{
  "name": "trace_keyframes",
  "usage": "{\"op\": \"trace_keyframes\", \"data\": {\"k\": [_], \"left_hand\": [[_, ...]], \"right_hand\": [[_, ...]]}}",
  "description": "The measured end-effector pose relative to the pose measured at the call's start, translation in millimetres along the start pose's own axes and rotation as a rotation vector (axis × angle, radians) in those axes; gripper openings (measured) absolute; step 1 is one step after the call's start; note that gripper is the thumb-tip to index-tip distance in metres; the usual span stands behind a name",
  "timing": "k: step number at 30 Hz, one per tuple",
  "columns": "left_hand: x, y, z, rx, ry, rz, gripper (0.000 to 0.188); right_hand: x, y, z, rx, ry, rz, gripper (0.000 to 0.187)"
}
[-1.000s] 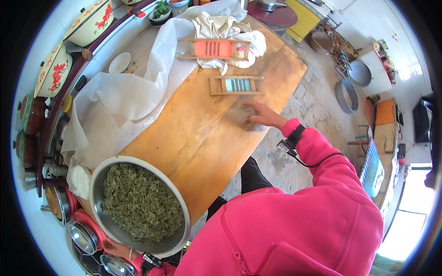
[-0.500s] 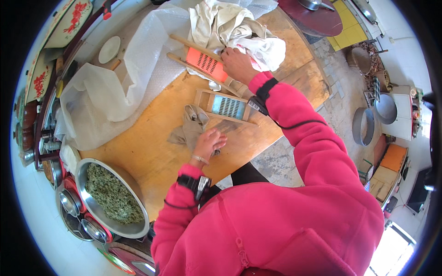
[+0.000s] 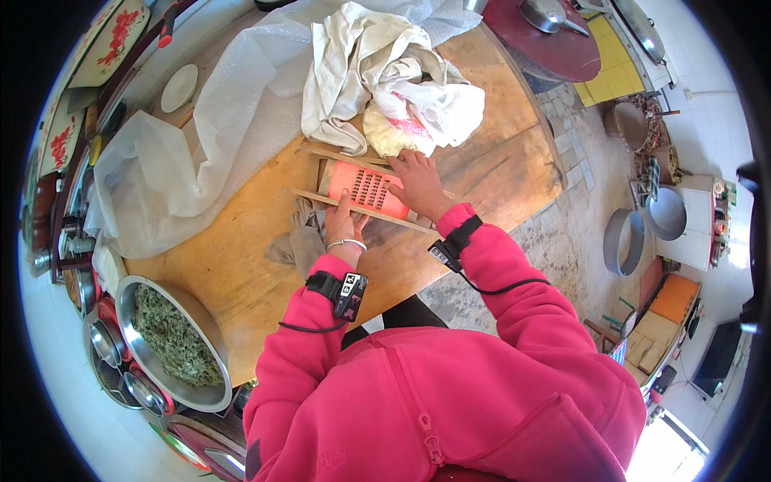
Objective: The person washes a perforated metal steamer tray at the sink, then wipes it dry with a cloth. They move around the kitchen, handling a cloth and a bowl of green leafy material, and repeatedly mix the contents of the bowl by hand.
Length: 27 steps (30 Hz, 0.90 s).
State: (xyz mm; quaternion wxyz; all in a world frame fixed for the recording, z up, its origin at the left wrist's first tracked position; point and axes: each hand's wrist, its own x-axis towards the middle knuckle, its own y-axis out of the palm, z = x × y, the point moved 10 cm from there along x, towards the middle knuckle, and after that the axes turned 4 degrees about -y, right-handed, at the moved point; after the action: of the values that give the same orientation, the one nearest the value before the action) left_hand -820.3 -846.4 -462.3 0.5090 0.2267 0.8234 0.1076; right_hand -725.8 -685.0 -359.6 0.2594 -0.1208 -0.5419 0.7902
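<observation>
While both hands rest on the wooden-framed grater (image 3: 363, 189) near the middle of the surface (image 3: 241, 265), the left hand (image 3: 343, 218) lies flat with its fingers spread over the near rail and the lower edge of the orange slotted panel, and the right hand (image 3: 418, 185) presses open-palmed on the frame's right end; neither is curled round anything. The grater lies slanted across the wood, its long rails running from upper left to lower right. Under its left end a crumpled grey-brown rag (image 3: 299, 241) pokes out, touching the frame. Just beyond the grater's far side sits a heap of white cloth (image 3: 377, 72), with a pale round lump (image 3: 385, 132) and a pink-printed bag tucked beneath it, close to the right hand's fingertips. A sheet of clear plastic (image 3: 185, 153) is spread over the far left of the surface, a small white dish (image 3: 178, 87) beyond it. At the near left corner a metal basin (image 3: 173, 337) holds chopped green leaves, well apart from the hands. The surface is a broad orange-brown wooden board, bare between basin and grater and along its right edge. Beyond that edge lies a stone-paved floor with metal pots (image 3: 625, 241), and a dark red round table (image 3: 554, 40) stands further off.
</observation>
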Motion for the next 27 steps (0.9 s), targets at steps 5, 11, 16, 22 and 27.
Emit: {"op": "trace_keyframes", "data": {"k": [5,11,16,22,27], "left_hand": [[-3,-14,-1,0.021,0.037,-0.088,0.03],[-13,-34,-11,0.396,0.055,-0.131,0.027],[-23,-23,-2,0.166,0.086,0.035,0.028],[-71,-16,-47,-0.065,0.202,0.264,0.032],[-91,-44,-96,-0.276,0.135,0.29,0.038]], "right_hand": [[-10,9,8,0.17,0.107,0.102,0.057],[26,-59,3,0.377,0.209,0.198,0.055],[161,-152,-24,-0.295,-0.163,-0.47,0.078],[244,-67,-104,-0.05,0.251,0.077,0.074],[228,-142,-55,0.603,0.008,-0.185,0.041]]}}
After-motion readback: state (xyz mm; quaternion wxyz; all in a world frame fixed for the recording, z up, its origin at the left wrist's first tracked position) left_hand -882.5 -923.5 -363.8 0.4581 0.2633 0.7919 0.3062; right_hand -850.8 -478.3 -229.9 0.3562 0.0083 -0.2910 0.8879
